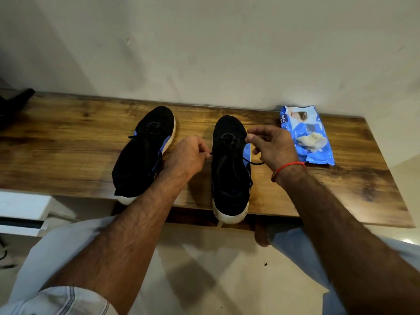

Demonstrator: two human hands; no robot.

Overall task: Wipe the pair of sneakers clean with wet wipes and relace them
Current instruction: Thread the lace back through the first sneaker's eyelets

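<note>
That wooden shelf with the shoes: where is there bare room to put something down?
The wooden shelf has bare wood left of the left sneaker, and more right of the wipes pack toward the near right corner. The middle is crowded: the left hand and right hand work the lace on the right sneaker.

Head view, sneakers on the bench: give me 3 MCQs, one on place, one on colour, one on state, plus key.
1. Where does the wipes pack lie?
A. right of both sneakers, by the wall
B. between the sneakers
C. on the floor

2. What colour are the soles of the sneakers?
A. red
B. white
C. green

3. What is the left hand doing?
A. resting flat on the shelf
B. holding a wipe
C. pinching a lace end of the right sneaker

Key: 1 A, it sits past the right hand on the wooden shelf; 2 B, pale heels overhang the edge; 3 C, the black lace runs from its fingertips.
</note>
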